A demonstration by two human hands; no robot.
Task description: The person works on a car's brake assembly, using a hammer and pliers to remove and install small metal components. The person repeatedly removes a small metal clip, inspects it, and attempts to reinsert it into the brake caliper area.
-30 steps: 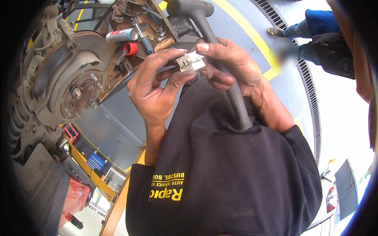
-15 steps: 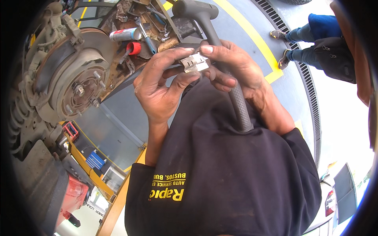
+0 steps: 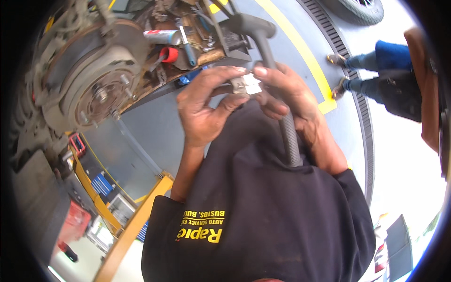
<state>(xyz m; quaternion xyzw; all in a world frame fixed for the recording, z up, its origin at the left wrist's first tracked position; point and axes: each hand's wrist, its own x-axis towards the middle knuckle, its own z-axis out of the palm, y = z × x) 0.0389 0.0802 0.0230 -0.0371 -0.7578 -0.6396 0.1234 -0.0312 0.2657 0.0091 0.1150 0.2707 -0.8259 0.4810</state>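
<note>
In front of my chest, my left hand (image 3: 202,105) pinches a small bent silver metal clip (image 3: 246,85) between thumb and fingers. The fingertips of my right hand (image 3: 293,91) grip the clip's other side. A black hammer (image 3: 251,26) also rests in my right hand, its head pointing away from me. Its textured handle runs through the hand toward my shirt, and the fingers partly cover it. To the left is a worn brake disc (image 3: 105,77) on a hub with bare studs.
Beyond my hands, a workbench tray (image 3: 230,51) carries tools, a spray can (image 3: 162,37) and a red cup-shaped piece (image 3: 170,55). A person (image 3: 399,80) stands at the right near a floor drain (image 3: 359,89). A yellow-orange beam (image 3: 134,225) lies at lower left.
My view has shifted, so the surroundings sit differently and more of a tyre shows at the top right. Both hands still hold the clip, which looks slightly turned.
</note>
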